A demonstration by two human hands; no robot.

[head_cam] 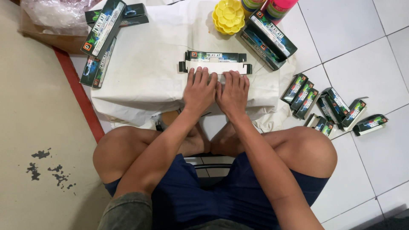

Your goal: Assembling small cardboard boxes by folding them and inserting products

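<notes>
A flat, unfolded cardboard box blank [215, 62], dark printed on its far strip and white on its near strip, lies on a white sheet [145, 72] spread over the floor. My left hand [199, 88] and my right hand [233, 91] rest side by side, palms down, with their fingers pressing the near white strip of the blank. Neither hand grips anything. I sit cross-legged behind the sheet, knees apart.
Stacks of flat dark blanks [102, 30] lie at the sheet's left, more [266, 38] at the right. Several folded small boxes [336, 108] lie on the white tiles to the right. A yellow flower-shaped palette [228, 16], two coloured cans [279, 7], a plastic bag [55, 15] are farther off.
</notes>
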